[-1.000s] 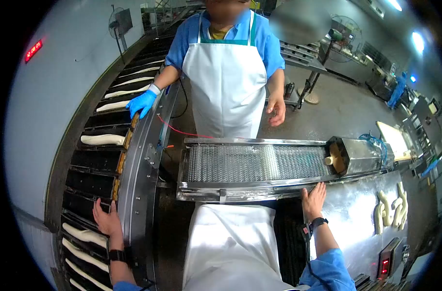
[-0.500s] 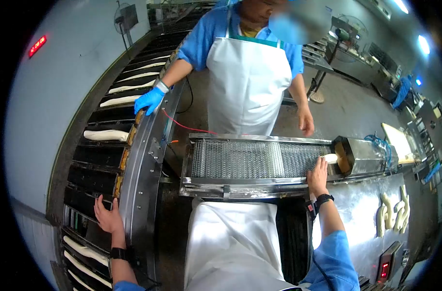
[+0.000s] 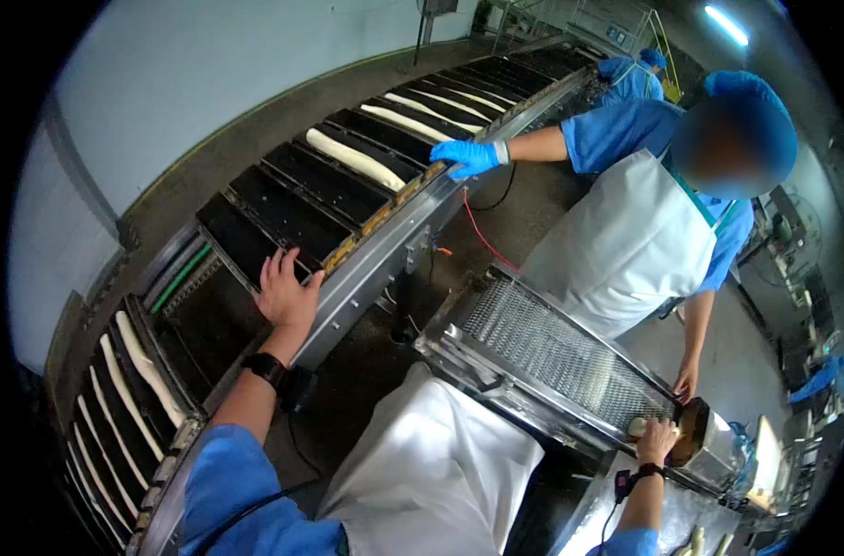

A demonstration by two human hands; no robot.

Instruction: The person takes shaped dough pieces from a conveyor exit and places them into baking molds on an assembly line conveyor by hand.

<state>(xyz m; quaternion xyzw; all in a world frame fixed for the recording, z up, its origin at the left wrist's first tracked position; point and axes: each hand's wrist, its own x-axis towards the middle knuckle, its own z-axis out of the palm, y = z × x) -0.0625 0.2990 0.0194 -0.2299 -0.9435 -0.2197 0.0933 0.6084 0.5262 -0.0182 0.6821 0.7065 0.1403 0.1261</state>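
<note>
Since the earlier frames, a co-worker's bare hand (image 3: 688, 382) has come down to the silver wire-mesh belt's (image 3: 542, 343) hood-end edge, and the right hand (image 3: 658, 441) has narrow-set fingers touching a pale, rounded dough piece (image 3: 638, 426) there, grip unclear. The left hand (image 3: 289, 295) has fingers spread wide at a matte-black rectangular metal pan's (image 3: 225, 232) near corner. Smooth, cream-coloured dough strips (image 3: 150, 369) already fill near-end pans, others lie farther along, and the rounded piece is not yet panned.
</note>
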